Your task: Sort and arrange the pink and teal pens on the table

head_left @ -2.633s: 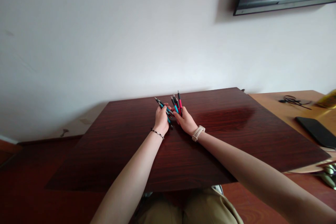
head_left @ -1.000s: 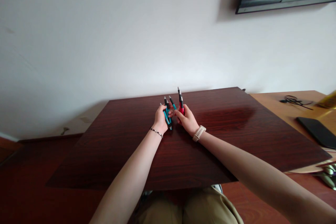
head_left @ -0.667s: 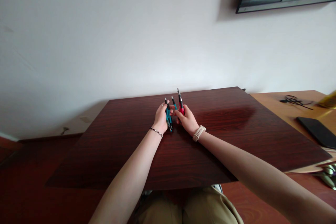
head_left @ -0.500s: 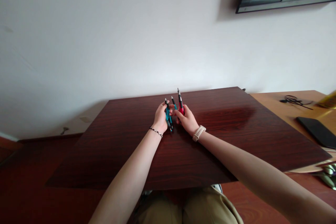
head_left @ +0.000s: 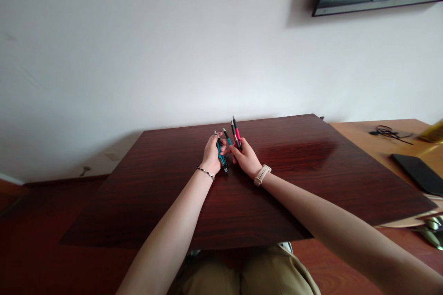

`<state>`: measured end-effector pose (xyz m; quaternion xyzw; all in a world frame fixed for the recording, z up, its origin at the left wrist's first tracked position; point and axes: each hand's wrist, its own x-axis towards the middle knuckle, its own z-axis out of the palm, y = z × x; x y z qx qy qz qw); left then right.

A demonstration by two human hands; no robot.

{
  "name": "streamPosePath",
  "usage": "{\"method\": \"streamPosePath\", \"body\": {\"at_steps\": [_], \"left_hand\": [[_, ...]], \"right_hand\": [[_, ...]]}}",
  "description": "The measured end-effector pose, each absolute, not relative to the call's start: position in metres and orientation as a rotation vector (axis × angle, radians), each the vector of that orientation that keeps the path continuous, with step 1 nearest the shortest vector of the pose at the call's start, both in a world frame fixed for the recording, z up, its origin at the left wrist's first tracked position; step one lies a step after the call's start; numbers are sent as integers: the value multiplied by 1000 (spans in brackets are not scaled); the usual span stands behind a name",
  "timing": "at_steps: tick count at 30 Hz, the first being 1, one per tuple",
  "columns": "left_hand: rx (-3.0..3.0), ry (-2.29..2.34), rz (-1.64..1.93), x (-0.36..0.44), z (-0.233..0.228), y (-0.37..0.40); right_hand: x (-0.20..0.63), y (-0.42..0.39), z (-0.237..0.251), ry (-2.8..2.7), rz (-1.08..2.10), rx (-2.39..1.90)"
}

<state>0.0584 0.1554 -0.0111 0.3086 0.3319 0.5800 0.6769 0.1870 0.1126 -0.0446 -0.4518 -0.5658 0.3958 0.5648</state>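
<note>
Left hand (head_left: 211, 153) clasps slim teal pens (head_left: 222, 159), right hand (head_left: 247, 157) clasps red and teal ones (head_left: 237, 132) above woodgrain tabletop (head_left: 155, 179).

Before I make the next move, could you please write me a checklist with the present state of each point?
1. Left hand closed around teal pens: ok.
2. Right hand gripping pink pens: ok.
3. Right-hand pens all one colour: not ok; a lone teal pen shows beside the pink.
4. Both hands away from the black cable: ok.
5. Exact pen count: cannot tell; they overlap.
</note>
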Motion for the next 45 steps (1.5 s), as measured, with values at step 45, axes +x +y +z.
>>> {"method": "streamPosePath", "body": {"at_steps": [45], "left_hand": [[608,865,1469,19,1,176]], "right_hand": [[185,104,-29,-1319,1059,-1053]]}}
